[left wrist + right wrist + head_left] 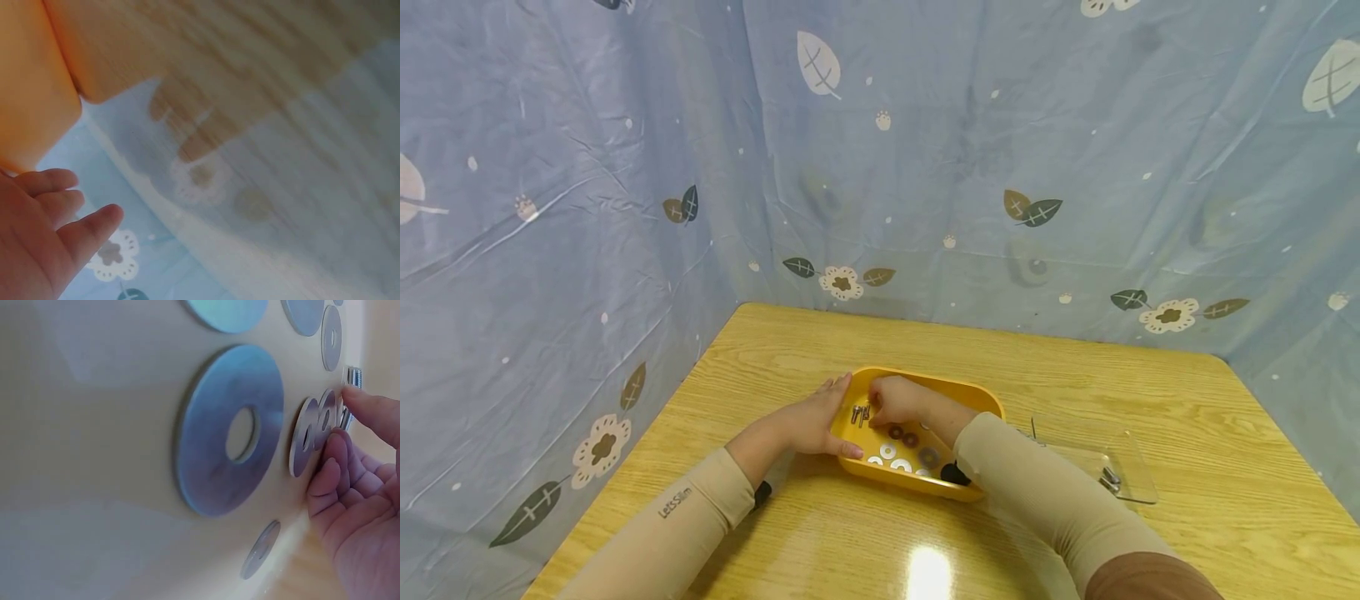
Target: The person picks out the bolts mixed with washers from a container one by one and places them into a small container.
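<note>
A yellow tray (917, 481) holds bolts and flat washers. My left hand (805, 423) rests on its left end, thumb over the front rim and fingers along the outer wall. These fingers look straight in the left wrist view, beside the orange-looking wall. Inside the tray, my right hand (898, 400) has curled fingers beside several small bolts (856, 414). Up close, a bolt (355, 377) shows behind a fingertip; whether one is pinched cannot be told. Silver washers (901, 466) lie toward the front, two smaller brownish ones (910, 439) near the right hand. One large washer (194, 444) fills the right wrist view's middle.
Right of the tray, partly behind my right forearm, stands a clear plastic box (1138, 475) with small metal pieces (1109, 479) in it. A black object (955, 474) shows beneath the right forearm. Patterned blue cloth (925, 208) hangs behind and left of the wooden table (820, 542).
</note>
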Demonstrator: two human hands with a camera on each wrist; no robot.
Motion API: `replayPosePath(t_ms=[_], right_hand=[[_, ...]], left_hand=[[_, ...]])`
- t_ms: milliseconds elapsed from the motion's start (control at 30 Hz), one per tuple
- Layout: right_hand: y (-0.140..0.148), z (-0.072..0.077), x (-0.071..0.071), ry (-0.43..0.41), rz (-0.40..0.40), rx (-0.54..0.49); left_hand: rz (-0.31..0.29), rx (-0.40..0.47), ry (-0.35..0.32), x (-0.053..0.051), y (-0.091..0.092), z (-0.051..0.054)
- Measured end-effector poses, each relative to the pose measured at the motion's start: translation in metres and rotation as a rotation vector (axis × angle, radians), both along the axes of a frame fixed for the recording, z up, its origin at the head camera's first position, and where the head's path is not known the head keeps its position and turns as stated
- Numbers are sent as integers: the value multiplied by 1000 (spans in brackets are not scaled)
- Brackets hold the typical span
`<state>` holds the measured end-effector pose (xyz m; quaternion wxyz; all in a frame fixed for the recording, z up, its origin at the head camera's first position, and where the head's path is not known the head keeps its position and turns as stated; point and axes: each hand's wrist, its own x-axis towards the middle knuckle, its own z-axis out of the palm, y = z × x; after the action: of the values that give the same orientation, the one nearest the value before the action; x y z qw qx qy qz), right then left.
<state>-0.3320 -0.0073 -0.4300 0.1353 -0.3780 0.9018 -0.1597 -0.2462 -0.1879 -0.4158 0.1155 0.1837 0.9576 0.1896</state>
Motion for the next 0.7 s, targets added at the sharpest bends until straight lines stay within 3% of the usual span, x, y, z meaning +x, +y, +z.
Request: replayPosePath(t_ms=[433, 700], right_hand=[[-2, -3, 4, 42, 45, -45], [-4, -5, 5, 68, 38, -23]], left_hand=[[-5, 3, 1, 1, 1, 3], [0, 7, -6, 2, 0, 1]])
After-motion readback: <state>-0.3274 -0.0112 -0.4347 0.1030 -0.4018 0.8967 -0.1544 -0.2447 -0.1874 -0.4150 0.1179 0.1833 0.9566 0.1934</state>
